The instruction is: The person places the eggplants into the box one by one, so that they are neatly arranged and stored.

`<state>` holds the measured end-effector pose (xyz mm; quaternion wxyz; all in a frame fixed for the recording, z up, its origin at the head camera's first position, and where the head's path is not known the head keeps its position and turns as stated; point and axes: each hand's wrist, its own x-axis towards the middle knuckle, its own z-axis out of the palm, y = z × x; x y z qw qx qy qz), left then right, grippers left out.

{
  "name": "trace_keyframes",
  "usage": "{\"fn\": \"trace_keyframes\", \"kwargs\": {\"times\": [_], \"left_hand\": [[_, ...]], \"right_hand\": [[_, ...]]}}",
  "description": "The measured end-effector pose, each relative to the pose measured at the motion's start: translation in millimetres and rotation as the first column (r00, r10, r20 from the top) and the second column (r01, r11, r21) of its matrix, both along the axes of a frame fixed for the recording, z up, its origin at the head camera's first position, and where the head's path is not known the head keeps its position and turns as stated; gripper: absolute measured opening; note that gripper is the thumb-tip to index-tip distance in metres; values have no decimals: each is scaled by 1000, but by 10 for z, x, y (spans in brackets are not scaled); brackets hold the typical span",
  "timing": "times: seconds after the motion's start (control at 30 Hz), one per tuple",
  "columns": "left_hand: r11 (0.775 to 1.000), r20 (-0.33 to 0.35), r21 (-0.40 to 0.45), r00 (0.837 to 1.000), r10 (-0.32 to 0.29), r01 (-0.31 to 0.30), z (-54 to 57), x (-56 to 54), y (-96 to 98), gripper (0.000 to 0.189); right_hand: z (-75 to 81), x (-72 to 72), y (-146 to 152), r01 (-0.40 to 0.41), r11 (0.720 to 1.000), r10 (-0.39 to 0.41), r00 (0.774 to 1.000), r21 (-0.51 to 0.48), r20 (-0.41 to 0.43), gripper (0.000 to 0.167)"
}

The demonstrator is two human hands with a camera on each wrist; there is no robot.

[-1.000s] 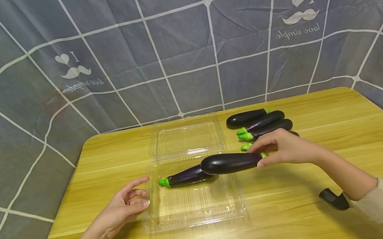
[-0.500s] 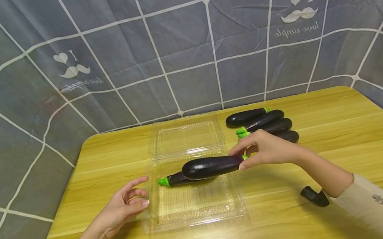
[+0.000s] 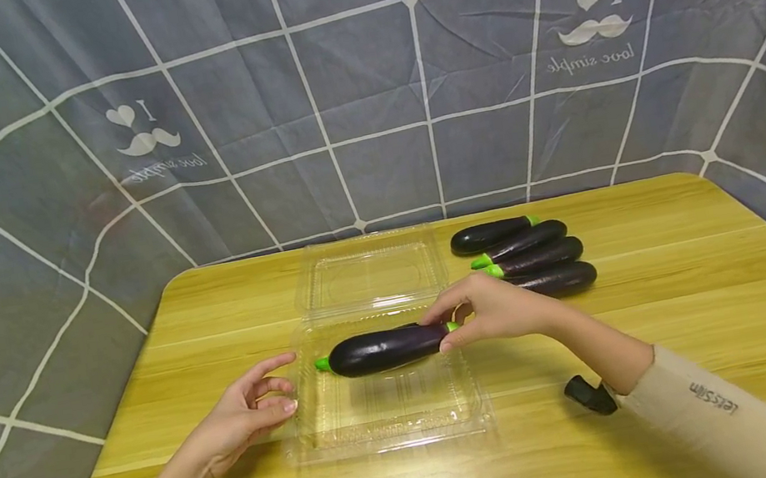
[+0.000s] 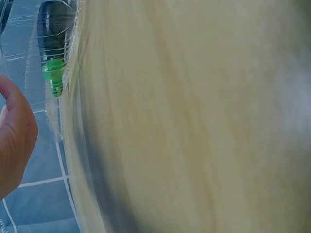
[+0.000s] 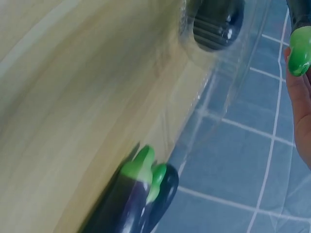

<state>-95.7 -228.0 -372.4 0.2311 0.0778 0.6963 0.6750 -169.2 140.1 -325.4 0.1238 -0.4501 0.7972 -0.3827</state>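
Here, in the middle of the frame, the right hand (image 3: pixel 492 309) pinches an eggplant (image 3: pixel 382 351) by its green stem end above the clear plastic box (image 3: pixel 394 442), mostly hiding a second eggplant (image 3: pixel 322 364) inside. At lower left, the left hand (image 3: pixel 252 411) has loosely bent fingers and thumb apart, near the box's left edge. Right of centre, four more eggplants (image 3: pixel 541 255) lie close together on the wooden table (image 3: pixel 625 232).
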Motion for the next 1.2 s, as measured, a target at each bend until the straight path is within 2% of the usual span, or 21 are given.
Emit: {"fn": "trace_keyframes", "kwargs": {"times": [0.33,0.6,0.87,1.2], "left_hand": [[1000,-6,-10,1000,9,-9,0,4,1,66],[1000,-6,-13,1000,-1,1,5,1,2,67],[1000,-11,-23,1000,-13,13,13,-3,-2,68],[1000,-1,-3,1000,-5,5,8,-9,2,64]], "right_hand": [[-88,1,-282,-5,999,8,998,42,-58,33],[-174,45,-403,16,996,-14,1000,85,-28,34],[-235,90,-459,43,995,-39,998,91,-49,34],[-348,118,-497,35,996,-23,988,80,-152,33]]}}
